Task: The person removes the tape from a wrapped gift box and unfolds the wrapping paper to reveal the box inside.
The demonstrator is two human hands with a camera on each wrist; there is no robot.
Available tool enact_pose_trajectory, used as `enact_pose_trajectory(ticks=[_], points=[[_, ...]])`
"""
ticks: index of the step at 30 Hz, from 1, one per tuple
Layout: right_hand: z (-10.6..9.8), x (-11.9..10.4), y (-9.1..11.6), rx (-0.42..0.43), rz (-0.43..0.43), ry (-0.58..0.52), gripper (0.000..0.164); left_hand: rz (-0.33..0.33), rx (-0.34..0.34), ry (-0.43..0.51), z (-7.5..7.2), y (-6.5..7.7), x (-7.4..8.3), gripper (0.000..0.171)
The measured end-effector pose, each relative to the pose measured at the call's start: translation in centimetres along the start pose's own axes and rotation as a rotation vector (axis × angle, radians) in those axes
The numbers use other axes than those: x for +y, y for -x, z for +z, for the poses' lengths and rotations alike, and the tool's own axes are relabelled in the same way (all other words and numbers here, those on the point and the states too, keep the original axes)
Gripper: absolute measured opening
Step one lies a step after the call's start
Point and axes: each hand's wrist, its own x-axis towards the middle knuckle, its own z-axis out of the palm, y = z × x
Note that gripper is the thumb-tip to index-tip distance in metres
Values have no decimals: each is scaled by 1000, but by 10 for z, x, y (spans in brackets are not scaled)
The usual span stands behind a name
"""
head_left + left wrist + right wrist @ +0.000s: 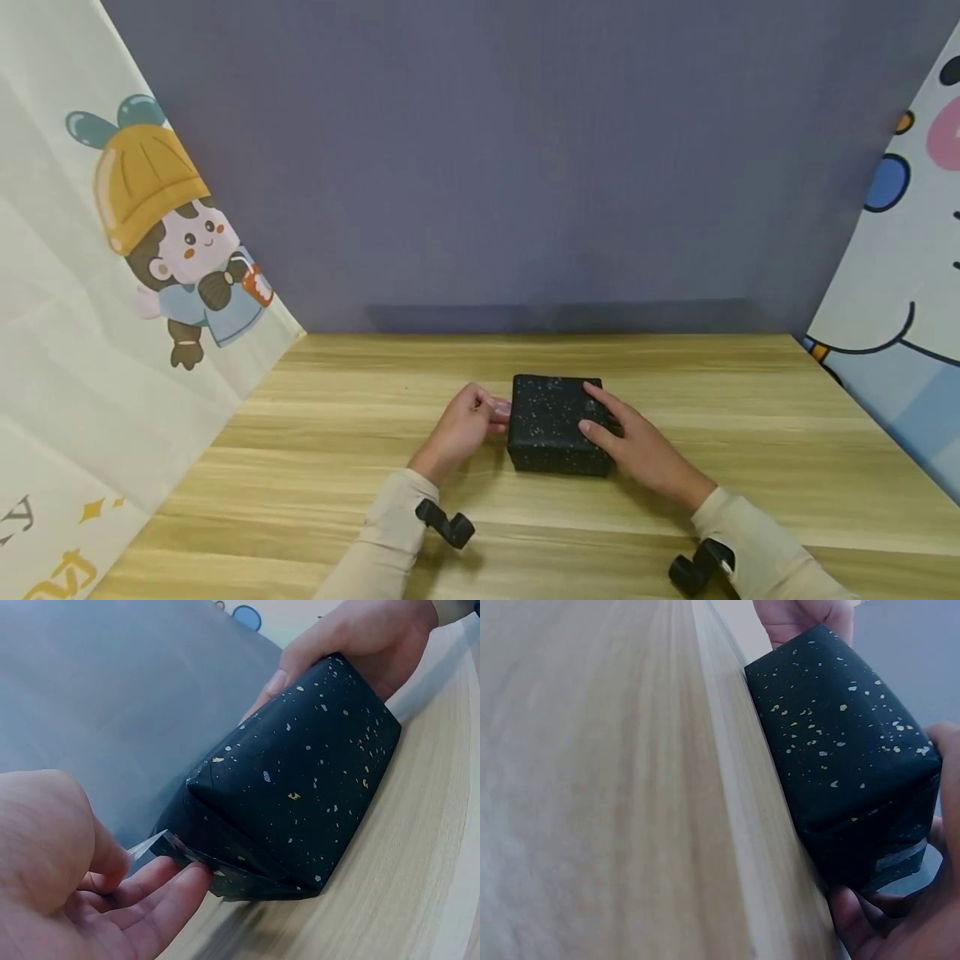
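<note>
A box wrapped in black paper with gold and silver flecks (557,421) sits on the wooden table. My left hand (459,427) is at its left end, pinching a strip of clear tape (147,846) between thumb and index finger. The other left fingers touch the folded paper flap (232,851) there, and the strip runs onto that flap. My right hand (641,450) grips the box's right end, thumb and a finger on top, other fingers behind the end. In the right wrist view a shiny piece of tape (901,855) lies across that end's folds.
The wooden table (337,467) extends around the box on all sides. A grey-purple backdrop (510,167) rises behind it, with cartoon-printed sheets at the left (45,250) and right (885,317). Each sleeve carries a black wrist camera mount (446,523).
</note>
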Motion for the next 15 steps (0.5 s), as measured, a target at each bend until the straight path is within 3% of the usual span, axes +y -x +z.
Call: enact_pose_trajectory(ticks=[15], points=[[-1,1,2,2,-20,-6,72,-55,36,74,-8,-3,-9,13]])
